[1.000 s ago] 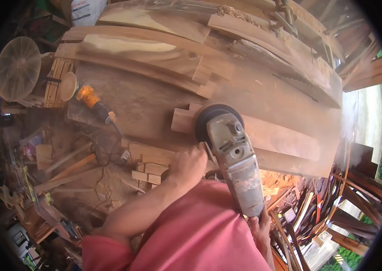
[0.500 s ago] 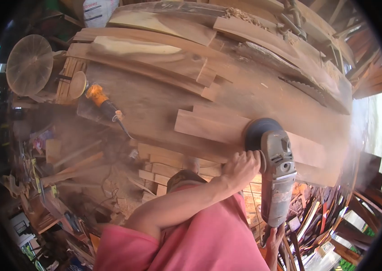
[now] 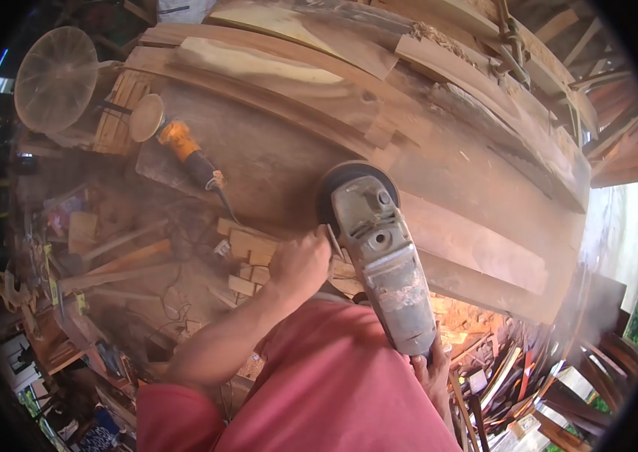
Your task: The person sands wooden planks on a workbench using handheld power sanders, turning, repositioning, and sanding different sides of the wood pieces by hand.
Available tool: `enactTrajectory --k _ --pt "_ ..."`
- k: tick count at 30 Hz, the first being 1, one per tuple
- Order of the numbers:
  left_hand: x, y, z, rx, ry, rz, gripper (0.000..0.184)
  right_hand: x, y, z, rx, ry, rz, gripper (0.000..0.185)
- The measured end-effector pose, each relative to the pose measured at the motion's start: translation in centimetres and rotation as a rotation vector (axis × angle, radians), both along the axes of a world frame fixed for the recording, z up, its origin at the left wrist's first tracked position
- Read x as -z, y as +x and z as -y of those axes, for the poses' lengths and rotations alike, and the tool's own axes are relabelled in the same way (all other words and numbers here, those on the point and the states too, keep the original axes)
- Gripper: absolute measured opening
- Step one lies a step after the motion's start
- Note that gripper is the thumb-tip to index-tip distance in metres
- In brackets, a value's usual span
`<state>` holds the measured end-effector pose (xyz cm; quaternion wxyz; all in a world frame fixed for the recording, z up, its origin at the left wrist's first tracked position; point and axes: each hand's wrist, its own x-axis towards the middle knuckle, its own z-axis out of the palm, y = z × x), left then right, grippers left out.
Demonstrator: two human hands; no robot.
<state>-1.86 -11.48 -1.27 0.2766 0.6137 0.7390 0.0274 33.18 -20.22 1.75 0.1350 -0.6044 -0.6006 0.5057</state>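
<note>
In the head view I hold a worn grey angle grinder [image 3: 394, 279] with a dark round sanding disc [image 3: 325, 197] at its far end. My left hand [image 3: 302, 260] is closed around its side handle. My right hand [image 3: 432, 371] grips the rear end, partly hidden by the tool body. The disc lies over the left end of a reddish wooden board [image 3: 477, 245] on the dusty bench [image 3: 258, 162]; the board's left end is covered by disc and tool. Dust hangs in the air around it.
An orange grinder [image 3: 187, 147] with a round pad lies on the bench's left side, its cord trailing down. Several planks [image 3: 281, 90] are stacked along the far side. A round fan guard [image 3: 56, 79] stands at far left. Wood scraps [image 3: 500, 361] fill the lower right.
The grinder has moved left along the board with both my hands on it, and its body now slants more. My view has shifted slightly, so the bench sits differently in the frame.
</note>
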Motion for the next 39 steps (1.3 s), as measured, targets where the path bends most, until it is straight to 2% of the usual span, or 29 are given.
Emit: enactTrajectory --k 4,7,10,13,19,22,25,28,39 --pt "0.0 -0.7 0.3 -0.039 -0.003 0.026 0.042 -0.4 -0.1 -0.8 -0.055 -0.039 0.046 0.089" --pt "-0.2 -0.8 0.5 0.039 0.107 -0.013 0.023 -1.0 -0.6 -0.8 -0.042 -0.033 0.023 0.090" --pt "0.2 0.1 0.1 0.009 0.003 0.019 0.039 -0.6 -0.1 -0.5 -0.003 -0.007 -0.004 0.091" --pt "1.1 1.2 0.0 0.058 0.076 0.007 0.040 -0.6 0.7 -0.1 0.011 0.049 0.020 0.093" --pt "0.1 4.8 -1.2 0.086 0.004 0.010 0.044 -1.7 3.6 0.4 0.059 0.010 0.061 0.096" --pt "0.3 5.9 -1.4 0.133 0.128 0.004 0.010 -0.8 5.5 1.2 0.066 0.005 0.064 0.097" --pt "0.2 7.0 -1.7 0.160 0.136 -0.008 0.008 -0.7 6.3 1.5 0.088 -0.006 0.059 0.099" --pt "0.3 7.9 -1.9 0.143 -0.001 0.023 0.042 -0.7 7.1 1.6 0.104 0.015 0.066 0.101" --pt "0.2 10.8 -2.5 0.154 0.028 0.018 0.024 -1.5 9.2 1.2 0.119 -0.024 0.076 0.097"
